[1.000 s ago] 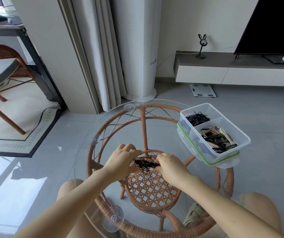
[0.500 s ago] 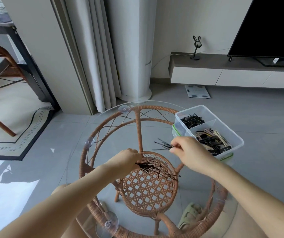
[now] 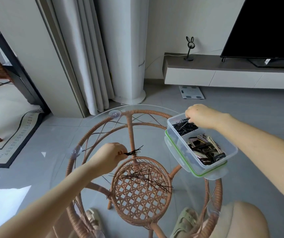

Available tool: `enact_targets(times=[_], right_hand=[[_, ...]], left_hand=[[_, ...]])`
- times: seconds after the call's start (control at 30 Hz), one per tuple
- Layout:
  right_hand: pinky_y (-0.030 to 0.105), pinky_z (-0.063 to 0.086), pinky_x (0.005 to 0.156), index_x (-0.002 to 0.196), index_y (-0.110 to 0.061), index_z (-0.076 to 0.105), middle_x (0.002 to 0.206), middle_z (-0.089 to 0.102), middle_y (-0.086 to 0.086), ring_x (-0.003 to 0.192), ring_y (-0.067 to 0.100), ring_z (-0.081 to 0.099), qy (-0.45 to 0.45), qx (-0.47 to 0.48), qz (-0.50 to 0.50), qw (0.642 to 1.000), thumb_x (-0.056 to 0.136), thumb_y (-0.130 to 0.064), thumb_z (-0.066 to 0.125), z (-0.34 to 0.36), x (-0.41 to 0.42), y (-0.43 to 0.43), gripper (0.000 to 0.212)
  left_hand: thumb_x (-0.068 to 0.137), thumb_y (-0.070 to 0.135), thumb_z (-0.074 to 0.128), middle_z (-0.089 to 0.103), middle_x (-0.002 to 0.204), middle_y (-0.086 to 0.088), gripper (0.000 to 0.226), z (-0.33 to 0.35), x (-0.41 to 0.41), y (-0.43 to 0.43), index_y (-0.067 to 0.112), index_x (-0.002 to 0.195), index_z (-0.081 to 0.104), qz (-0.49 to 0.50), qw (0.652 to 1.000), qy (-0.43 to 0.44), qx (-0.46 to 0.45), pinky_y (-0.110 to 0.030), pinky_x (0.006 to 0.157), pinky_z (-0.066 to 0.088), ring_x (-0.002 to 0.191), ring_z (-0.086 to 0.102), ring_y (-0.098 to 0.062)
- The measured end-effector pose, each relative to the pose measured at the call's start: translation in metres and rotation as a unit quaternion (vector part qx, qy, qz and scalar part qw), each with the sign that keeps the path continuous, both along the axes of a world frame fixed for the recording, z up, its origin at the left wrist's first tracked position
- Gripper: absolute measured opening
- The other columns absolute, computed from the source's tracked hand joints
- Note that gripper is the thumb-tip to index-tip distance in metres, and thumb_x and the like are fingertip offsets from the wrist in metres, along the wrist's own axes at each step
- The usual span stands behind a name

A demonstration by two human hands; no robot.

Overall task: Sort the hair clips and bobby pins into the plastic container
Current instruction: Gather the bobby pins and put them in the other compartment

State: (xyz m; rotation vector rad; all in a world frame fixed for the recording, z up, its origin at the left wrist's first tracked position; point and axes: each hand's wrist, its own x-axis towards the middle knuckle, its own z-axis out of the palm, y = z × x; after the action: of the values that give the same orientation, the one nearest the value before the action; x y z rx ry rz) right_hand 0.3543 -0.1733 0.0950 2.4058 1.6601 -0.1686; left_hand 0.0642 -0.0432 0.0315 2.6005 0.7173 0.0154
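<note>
Fingers of the left hand (image 3: 109,157) pinch a small bundle of bobby pins (image 3: 134,152) above the glass table (image 3: 93,121). More loose pins (image 3: 143,177) lie scattered mid-table. These look light, thin and slippery, so pinching them at the middle seems best. The right hand (image 3: 200,115) grips pins over the plastic container (image 3: 230,148), in its far compartment; its fingertips are hidden.

Black bobby pins (image 3: 140,176) loose; hair clips (image 3: 204,148) in container (image 3: 230,152).
</note>
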Motion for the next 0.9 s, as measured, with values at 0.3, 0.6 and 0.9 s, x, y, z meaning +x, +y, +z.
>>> enact_targets(times=[0.3,0.6,0.9], right_hand=[[0.045,0.050,0.082,0.096,-0.003,0.066,0.098,0.068,0.017,0.091,0.031,0.061,0.093,0.046,-0.029,0.994,0.077,-0.019,0.065,-0.014,0.014,0.001,0.025],[0.024,0.040,0.076,0.104,-0.013,0.069,0.102,0.070,0.005,0.087,0.017,0.060,0.097,0.202,-0.060,0.973,0.086,-0.016,0.060,-0.003,0.026,-0.041,0.021],[0.039,0.049,0.079,0.091,-0.014,0.072,0.090,0.071,0.006,0.086,0.026,0.061,0.119,0.235,-0.055,0.963,0.087,-0.019,0.057,-0.005,0.017,-0.062,0.016]], left_hand=[[0.090,0.017,0.057,0.068,0.091,-0.002,0.018,0.051,0.055,-0.001,0.009,0.100,0.069,0.000,0.996,-0.089,-0.003,-0.026,0.075,0.049,0.086,0.063,-0.019],[0.089,0.016,0.055,0.066,0.079,-0.014,0.021,0.057,0.192,-0.040,-0.001,0.084,0.066,-0.069,0.996,-0.032,0.034,-0.031,0.063,0.043,0.080,0.063,-0.034],[0.094,0.030,0.051,0.048,0.066,-0.005,0.032,0.035,0.245,-0.054,0.004,0.075,0.055,-0.085,0.991,0.072,0.077,-0.031,0.064,0.041,0.073,0.053,-0.027]])
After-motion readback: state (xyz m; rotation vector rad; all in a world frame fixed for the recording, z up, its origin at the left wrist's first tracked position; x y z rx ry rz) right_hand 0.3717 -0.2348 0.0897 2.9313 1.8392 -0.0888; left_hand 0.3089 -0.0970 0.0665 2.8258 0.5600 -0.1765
